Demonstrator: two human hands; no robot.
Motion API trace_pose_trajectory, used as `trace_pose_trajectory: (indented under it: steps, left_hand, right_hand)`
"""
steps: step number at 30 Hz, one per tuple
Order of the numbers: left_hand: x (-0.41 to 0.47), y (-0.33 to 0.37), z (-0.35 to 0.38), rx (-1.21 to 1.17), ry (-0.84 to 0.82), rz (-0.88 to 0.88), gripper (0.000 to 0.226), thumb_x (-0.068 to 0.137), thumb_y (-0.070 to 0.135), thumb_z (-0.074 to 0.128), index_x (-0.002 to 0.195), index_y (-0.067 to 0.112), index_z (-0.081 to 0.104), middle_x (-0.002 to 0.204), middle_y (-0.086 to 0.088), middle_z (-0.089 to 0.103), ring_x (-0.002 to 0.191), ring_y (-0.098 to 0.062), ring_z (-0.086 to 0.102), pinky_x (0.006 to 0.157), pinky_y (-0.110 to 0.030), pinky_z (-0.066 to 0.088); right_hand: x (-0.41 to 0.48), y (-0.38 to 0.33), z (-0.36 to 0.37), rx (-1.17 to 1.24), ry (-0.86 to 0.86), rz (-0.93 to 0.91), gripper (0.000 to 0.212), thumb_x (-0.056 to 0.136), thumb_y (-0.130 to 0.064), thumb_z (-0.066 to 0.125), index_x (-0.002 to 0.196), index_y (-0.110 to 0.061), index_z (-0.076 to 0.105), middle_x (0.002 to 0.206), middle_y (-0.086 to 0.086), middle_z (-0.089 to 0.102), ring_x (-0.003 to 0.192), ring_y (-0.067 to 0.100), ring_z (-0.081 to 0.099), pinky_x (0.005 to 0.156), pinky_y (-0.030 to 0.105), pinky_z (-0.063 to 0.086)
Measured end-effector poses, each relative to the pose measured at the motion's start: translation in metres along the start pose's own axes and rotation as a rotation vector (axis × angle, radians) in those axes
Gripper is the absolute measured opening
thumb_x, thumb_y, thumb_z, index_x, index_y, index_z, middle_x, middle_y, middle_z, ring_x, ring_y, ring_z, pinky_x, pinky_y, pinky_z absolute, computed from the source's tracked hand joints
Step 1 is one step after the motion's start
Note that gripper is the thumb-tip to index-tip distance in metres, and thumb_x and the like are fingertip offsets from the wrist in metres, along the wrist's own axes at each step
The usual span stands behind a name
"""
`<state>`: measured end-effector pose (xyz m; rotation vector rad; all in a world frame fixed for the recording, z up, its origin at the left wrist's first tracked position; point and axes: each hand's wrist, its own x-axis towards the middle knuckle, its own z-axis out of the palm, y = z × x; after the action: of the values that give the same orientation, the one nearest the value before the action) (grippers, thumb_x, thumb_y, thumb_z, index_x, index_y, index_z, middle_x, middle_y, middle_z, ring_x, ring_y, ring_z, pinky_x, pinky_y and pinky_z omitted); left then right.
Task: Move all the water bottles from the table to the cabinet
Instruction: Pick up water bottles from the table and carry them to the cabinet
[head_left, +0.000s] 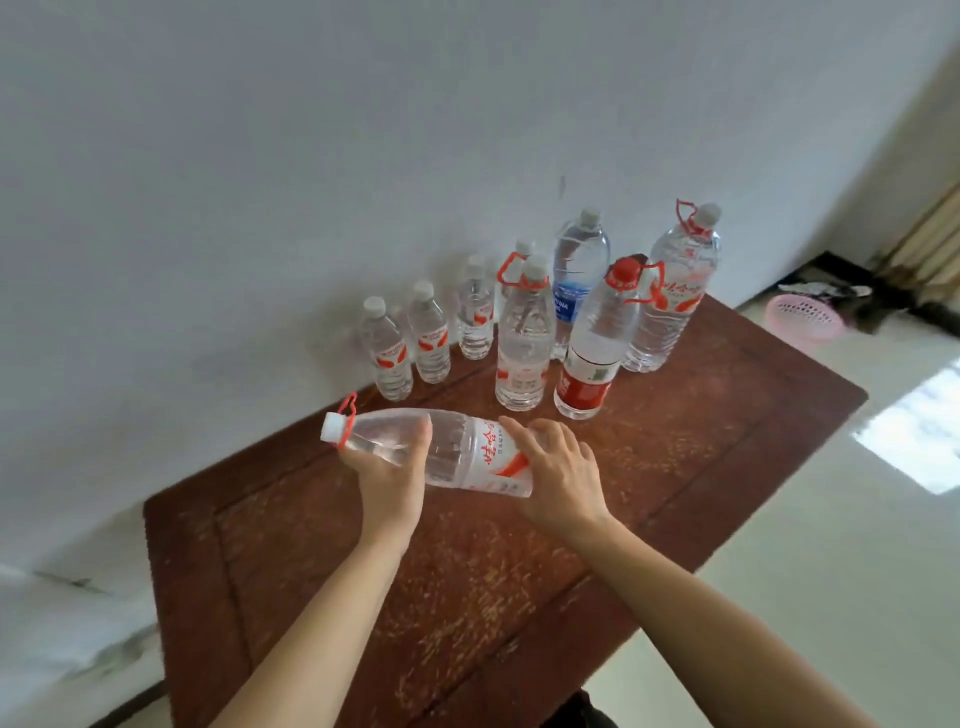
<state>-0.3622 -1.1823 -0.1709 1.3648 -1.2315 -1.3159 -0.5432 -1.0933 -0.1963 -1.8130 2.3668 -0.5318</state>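
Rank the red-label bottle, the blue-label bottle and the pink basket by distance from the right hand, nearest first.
From the right hand:
1. Red-label bottle, just beyond it on the table.
2. Blue-label bottle, behind that, in the back row.
3. Pink basket, on the floor, far right.

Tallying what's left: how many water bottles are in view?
9. One held bottle lies in the left hand and right hand. Three small bottles line the wall, a fourth bottle mostly hidden; four large bottles stand beside them. More may be hidden.

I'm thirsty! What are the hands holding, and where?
One bottle, sideways: left hand grips its shoulder near the cap, right hand holds its base end.
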Motion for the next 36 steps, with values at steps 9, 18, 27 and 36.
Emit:
trace_pose_trajectory:
  steps: [9,18,27,36]
  left_hand:
    - [-0.110,0.024,0.091,-0.012,-0.317,0.290,0.115,0.077,0.033,0.087,0.149,0.023,-0.002,0.152,-0.009,0.024,0.136,-0.024,0.039,0.114,-0.045,0.038]
    - [-0.272,0.044,0.161,0.147,-0.959,0.393,0.101,0.067,0.078,0.067,0.152,0.039,0.030,0.151,-0.016,0.035,0.135,-0.025,0.040,0.102,-0.026,0.035]
    - [-0.558,0.069,0.176,0.163,-1.340,0.701,0.094,0.074,0.058,0.071,0.154,0.034,0.027,0.158,-0.021,0.016,0.144,-0.030,0.024,0.107,-0.042,0.035]
    - [-0.795,0.021,0.178,0.226,-1.414,1.678,0.109,0.069,0.092,0.047,0.155,0.026,0.034,0.133,-0.022,0.043,0.116,-0.040,0.044,0.090,-0.050,0.045]
  right_hand:
    - [-0.150,0.036,-0.083,-0.301,0.366,0.326,0.090,0.060,-0.051,0.090,0.141,-0.031,0.056,0.118,0.003,0.057,0.108,0.029,0.055,0.089,0.049,0.049]
    - [-0.360,0.065,-0.162,-0.493,0.565,0.678,0.093,0.054,-0.036,0.090,0.140,-0.029,0.056,0.119,0.007,0.059,0.108,0.034,0.057,0.089,0.049,0.051]
    - [-0.638,0.058,-0.239,-0.651,0.795,0.969,0.090,0.058,-0.035,0.090,0.138,-0.025,0.050,0.129,0.008,0.063,0.115,0.033,0.060,0.091,0.054,0.050]
    - [-0.908,0.006,-0.266,-0.950,0.848,1.357,0.084,0.063,-0.036,0.091,0.137,-0.026,0.051,0.130,0.008,0.059,0.116,0.031,0.050,0.099,0.056,0.043]
